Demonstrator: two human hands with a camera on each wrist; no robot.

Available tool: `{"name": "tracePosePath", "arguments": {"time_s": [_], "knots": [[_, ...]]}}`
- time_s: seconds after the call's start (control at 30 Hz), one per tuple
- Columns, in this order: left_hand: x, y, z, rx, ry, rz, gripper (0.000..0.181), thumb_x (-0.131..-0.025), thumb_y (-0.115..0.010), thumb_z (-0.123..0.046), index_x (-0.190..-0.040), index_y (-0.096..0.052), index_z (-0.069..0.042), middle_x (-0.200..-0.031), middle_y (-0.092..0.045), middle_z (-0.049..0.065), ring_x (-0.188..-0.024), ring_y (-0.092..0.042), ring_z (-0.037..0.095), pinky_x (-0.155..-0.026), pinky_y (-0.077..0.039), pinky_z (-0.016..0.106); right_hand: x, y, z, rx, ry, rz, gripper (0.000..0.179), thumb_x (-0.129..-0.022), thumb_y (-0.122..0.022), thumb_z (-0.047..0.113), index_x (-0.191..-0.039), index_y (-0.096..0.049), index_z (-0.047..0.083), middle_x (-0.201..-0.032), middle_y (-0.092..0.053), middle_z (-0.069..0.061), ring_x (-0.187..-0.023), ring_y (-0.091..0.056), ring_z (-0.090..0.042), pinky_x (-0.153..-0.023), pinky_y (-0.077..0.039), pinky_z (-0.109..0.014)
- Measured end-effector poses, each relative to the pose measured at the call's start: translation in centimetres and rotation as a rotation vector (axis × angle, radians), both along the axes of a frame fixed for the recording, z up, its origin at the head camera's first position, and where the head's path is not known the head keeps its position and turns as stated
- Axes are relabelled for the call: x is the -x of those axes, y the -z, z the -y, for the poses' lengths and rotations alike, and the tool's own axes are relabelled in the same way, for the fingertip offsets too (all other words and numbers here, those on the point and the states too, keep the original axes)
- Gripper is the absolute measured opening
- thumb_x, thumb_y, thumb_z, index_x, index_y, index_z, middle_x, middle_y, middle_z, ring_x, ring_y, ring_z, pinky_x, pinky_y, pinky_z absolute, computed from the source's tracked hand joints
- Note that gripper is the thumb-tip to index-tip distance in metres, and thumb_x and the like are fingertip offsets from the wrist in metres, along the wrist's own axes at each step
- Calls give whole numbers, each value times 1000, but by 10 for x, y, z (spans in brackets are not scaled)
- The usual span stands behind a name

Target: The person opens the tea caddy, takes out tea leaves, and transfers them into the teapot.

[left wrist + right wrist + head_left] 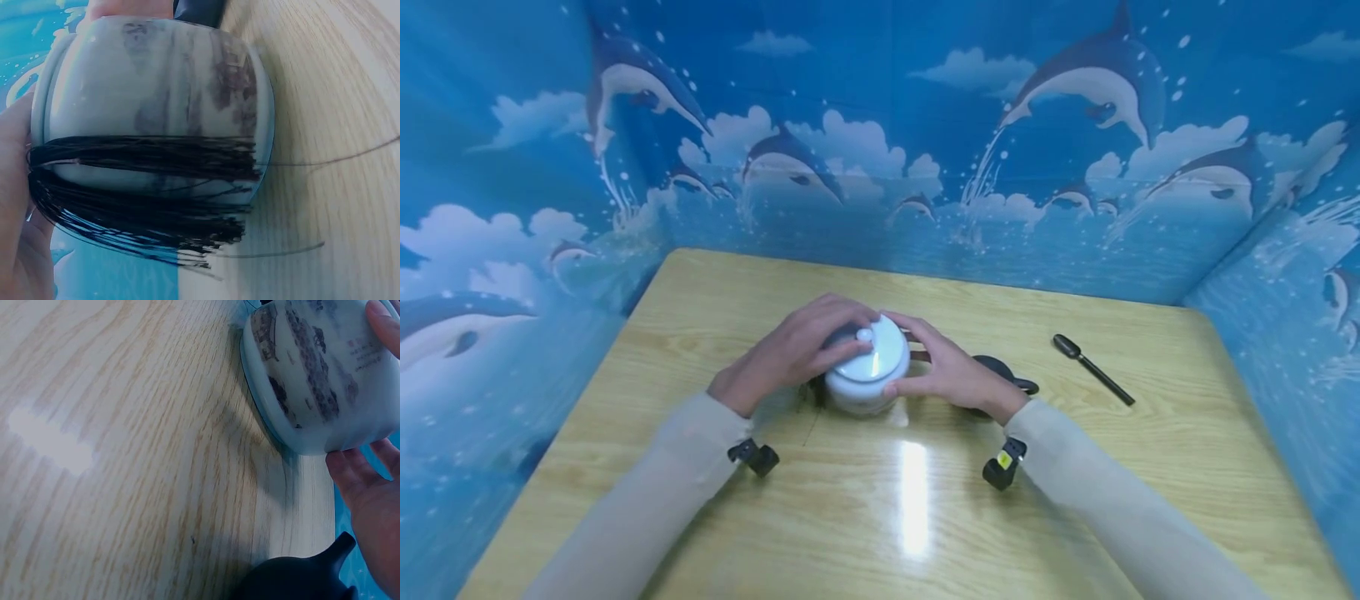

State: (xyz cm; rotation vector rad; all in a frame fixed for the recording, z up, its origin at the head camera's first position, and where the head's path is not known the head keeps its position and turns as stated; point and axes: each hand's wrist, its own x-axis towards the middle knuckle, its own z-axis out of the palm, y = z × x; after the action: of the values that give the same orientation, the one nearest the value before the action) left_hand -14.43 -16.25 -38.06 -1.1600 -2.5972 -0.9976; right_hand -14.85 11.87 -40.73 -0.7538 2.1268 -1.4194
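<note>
A white lidded ceramic jar stands upright on the table. My left hand reaches over its lid, thumb and fingers on either side of the small round knob. The lid sits on the jar. With my right hand I hold the jar's right side, thumb in front and fingers behind. In the left wrist view a black tassel hangs down the jar's wall, which bears dark painted patterns. The right wrist view shows a painted scene and small writing on the jar.
A black pot with a spout or handle stands just right of the jar, partly hidden by my right hand. Farther right lies a black spoon on the wooden table. Dolphin-printed blue cloth walls enclose the table's back and sides.
</note>
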Motion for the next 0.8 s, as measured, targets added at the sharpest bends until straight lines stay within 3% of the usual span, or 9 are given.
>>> {"name": "tracePosePath", "arguments": {"time_s": [0.13, 0.33, 0.47, 0.6, 0.8], "knots": [[1, 0, -2, 3, 0, 17, 36, -106, -74, -33, -136, -72, -13, -141, -72, 4, -136, -64, 23, -116, -56, 47, 0, 0, -2, -5, 18, 13, 101, -95, -88, 33, -173, -25, 34, -178, -27, 3, -161, -35, -28, -131, -39, -56], [4, -1, -3, -41, -60, 143, 34, -103, -79, -35, -132, -75, -18, -144, -71, 1, -139, -62, 24, -118, -53, 53, 0, -3, -2, 1, 25, -8, 100, -95, -88, 31, -174, -26, 31, -177, -29, 1, -160, -37, -30, -130, -40, -58], [6, -1, -2, -58, -81, 142, 35, -99, -83, -34, -128, -78, -17, -142, -73, 2, -138, -63, 25, -119, -52, 53, 0, -5, -2, 8, 34, -27, 98, -95, -88, 28, -173, -29, 31, -176, -32, 2, -159, -39, -29, -128, -44, -55], [5, -6, 5, -54, -83, 127, 33, -96, -87, -31, -124, -79, -16, -139, -74, 4, -136, -64, 26, -120, -52, 53, -1, -7, -6, 22, 42, -4, 86, -97, -86, 27, -168, -39, 37, -172, -38, 6, -155, -45, -28, -124, -49, -49], [8, -17, 21, -21, -130, 175, 27, -103, -78, -30, -126, -78, -16, -141, -73, 5, -137, -65, 27, -121, -50, 54, -1, -12, -27, -20, 123, -30, 54, -106, -75, 32, -156, -58, 25, -160, -57, 1, -144, -58, -28, -116, -57, -47]]}}
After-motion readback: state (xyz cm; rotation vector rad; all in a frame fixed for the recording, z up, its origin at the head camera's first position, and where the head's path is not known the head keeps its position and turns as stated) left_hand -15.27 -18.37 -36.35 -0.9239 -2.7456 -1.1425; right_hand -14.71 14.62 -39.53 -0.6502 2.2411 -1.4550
